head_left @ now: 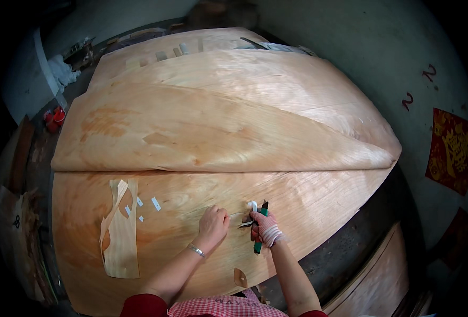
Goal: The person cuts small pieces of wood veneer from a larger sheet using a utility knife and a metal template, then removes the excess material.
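My left hand (pixel 214 226), bare with a silver bracelet at the wrist, rests on the wood veneer sheet (pixel 176 195). Its fingers are curled together; whatever they may pinch is hidden. Just to the right, my right hand (pixel 267 230) wears a whitish-pink glove and grips a green and black utility knife (pixel 258 246). A silver pointed tool (pixel 245 224) sticks out from the same hand toward the left; its kind is unclear. Beside those fingers shows a small white strip (pixel 252 205). A narrow crack or line runs in the veneer between both hands.
A folded-back veneer layer (pixel 191 132) lies across the sheet's middle. At left are a cut veneer piece (pixel 122 248) and several white slips (pixel 156 203). A small brown offcut (pixel 240 278) sits near me. More boards (pixel 377 274) stand at lower right; a red poster (pixel 451 150) hangs on the wall.
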### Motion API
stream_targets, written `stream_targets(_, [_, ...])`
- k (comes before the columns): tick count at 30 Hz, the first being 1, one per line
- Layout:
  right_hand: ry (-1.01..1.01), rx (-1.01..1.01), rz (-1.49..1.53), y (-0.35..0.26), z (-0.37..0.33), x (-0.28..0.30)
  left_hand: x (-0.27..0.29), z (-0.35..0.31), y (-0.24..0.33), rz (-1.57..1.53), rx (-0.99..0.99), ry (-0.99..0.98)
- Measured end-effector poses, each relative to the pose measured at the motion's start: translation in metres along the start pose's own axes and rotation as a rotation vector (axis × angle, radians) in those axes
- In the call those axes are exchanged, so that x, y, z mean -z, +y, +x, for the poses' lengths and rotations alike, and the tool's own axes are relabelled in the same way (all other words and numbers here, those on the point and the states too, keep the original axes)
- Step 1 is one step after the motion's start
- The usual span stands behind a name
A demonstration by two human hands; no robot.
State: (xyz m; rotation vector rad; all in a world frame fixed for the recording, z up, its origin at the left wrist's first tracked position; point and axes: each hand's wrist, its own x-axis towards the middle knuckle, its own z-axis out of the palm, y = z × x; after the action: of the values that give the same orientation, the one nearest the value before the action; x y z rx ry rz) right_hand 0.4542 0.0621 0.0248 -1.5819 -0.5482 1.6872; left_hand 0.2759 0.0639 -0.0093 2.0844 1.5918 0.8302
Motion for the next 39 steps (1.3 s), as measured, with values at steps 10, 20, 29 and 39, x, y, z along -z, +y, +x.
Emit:
stream_targets(10, [-0.134,0.050,0.155,0.008,0.004,0.012,-0.007,-0.001,-0.006,0.064,-0.005,0.005])
stream_targets(20, [-0.430,0.224,0.838,0.044,0.022,0.053,0.005,0.002,0.001,0.040,-0.011,-0.042])
stream_targets(29, [-0.692,0.295,0.956,0.045,-0.009,0.079,0.094,-0.028,0.085,-0.882,-0.416,-0.387])
stream_targets(39, [-0.340,0.161,0.737,0.065,-0.086,0.107,0.033,-0.034,0.069,-0.343,-0.201,-0.243])
